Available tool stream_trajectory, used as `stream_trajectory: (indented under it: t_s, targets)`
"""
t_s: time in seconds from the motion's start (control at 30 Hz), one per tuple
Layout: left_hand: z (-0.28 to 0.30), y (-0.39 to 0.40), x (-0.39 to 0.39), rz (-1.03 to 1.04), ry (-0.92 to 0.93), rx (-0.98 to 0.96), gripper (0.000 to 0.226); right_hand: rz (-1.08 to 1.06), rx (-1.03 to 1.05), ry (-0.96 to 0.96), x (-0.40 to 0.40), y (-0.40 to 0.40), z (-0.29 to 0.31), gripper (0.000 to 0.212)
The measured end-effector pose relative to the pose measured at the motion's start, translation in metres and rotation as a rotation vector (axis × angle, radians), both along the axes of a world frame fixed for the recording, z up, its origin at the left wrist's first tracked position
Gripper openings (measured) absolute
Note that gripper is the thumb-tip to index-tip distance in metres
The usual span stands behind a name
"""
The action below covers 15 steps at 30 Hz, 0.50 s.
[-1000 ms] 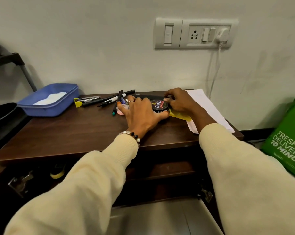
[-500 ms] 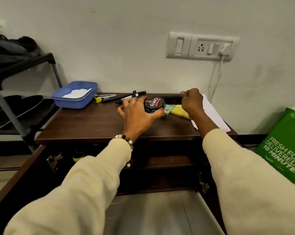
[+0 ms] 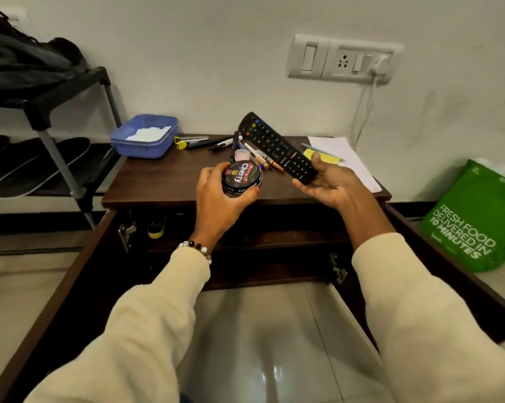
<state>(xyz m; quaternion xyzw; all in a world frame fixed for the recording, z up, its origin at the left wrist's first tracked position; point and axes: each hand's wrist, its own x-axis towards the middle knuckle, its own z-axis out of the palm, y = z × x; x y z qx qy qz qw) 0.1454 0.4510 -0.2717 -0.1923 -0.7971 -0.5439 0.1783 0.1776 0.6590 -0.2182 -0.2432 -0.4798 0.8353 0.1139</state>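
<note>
**While the left hand (image 3: 216, 199) cups a tin (image 3: 241, 177), the right hand (image 3: 329, 181) holds a remote (image 3: 277, 148)**

As both hands hang over the front edge of the dark wooden cabinet top (image 3: 164, 181), each has its fingers wrapped round one thing. The left hand grips the round black tin from below and behind, thumb along its left rim and fingertips curled up on its near right side. The lid faces the camera and reads "Cherry". A beaded bracelet (image 3: 196, 248) sits at that wrist, just above a cream sleeve.

The right hand, palm up, holds the black remote by its near end, with the thumb pressed on the right edge and the fingers underneath. The remote slants up and away to the left of this hand, with its buttons facing the camera and its far end raised clear of the cabinet top. The tin and the remote are near each other but apart.

Beyond the left hand lies a scatter of pens (image 3: 216, 142), and further to its left stands a blue tray (image 3: 143, 141) with something white in it. Just behind the right hand lie yellow sticky notes (image 3: 322, 157) on white paper (image 3: 347, 158). To the right of that hand, on the floor, stands a green bag (image 3: 472, 219). Below both hands the cabinet stands open, with a door (image 3: 56, 286) swung out on the left. Far to the left of the left hand is a shoe rack (image 3: 71, 80). On the wall above the right hand is a switch plate (image 3: 344, 61) with a white plug in it.
</note>
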Motion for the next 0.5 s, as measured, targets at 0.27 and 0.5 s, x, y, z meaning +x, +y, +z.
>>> stream_trajectory:
  t_s: [0.27,0.5]
  targets:
    - [-0.086,-0.051,0.04,0.227,-0.152,-0.116,0.072,0.309,0.142,-0.176,0.045,-0.039,-0.053,0.02]
    - [-0.118,-0.062,0.014,0.435,-0.311,-0.476,0.081,0.015,0.199,-0.301,0.041,-0.056,-0.113,0.028]
